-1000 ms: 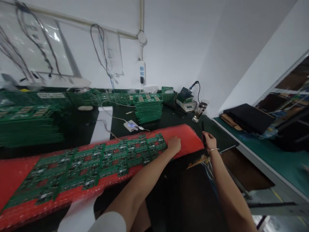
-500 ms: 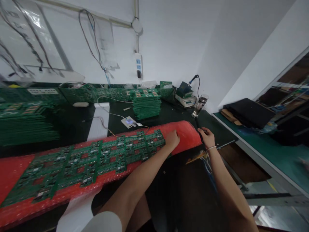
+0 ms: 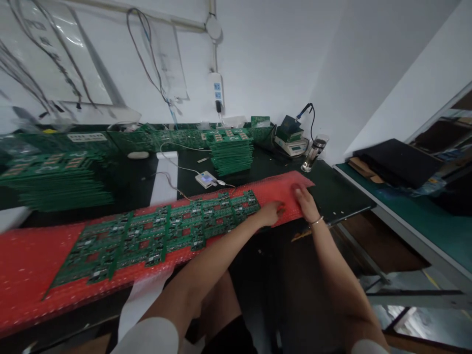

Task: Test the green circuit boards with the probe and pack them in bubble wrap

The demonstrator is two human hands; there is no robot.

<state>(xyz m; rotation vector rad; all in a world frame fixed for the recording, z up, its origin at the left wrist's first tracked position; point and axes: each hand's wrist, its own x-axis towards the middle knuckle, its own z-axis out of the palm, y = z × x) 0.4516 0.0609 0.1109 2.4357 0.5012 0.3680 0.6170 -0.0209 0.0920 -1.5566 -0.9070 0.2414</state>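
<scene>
A long strip of red bubble wrap (image 3: 25, 265) lies across the dark bench, with a row of green circuit boards (image 3: 147, 236) on top of it. Past the right end of the boards, my left hand (image 3: 272, 214) rests low on the wrap, its fingers a little bent and apart. My right hand (image 3: 306, 204) lies with stretched fingers on the wrap's right end, slightly blurred. Neither hand appears to grip anything. Parts of the wrap under both hands are hidden.
Stacks of green boards stand at the left (image 3: 62, 184) and the back middle (image 3: 232, 155). A small meter with a lit display (image 3: 206, 179) and cables sits behind the wrap. A glass bottle (image 3: 313, 155) and a scale (image 3: 293, 146) are at the back right.
My right hand has moved from the wrap's right edge inward onto its surface. My left hand's closed fingers have loosened. The wrap's right end now lies flatter, and the view has shifted slightly.
</scene>
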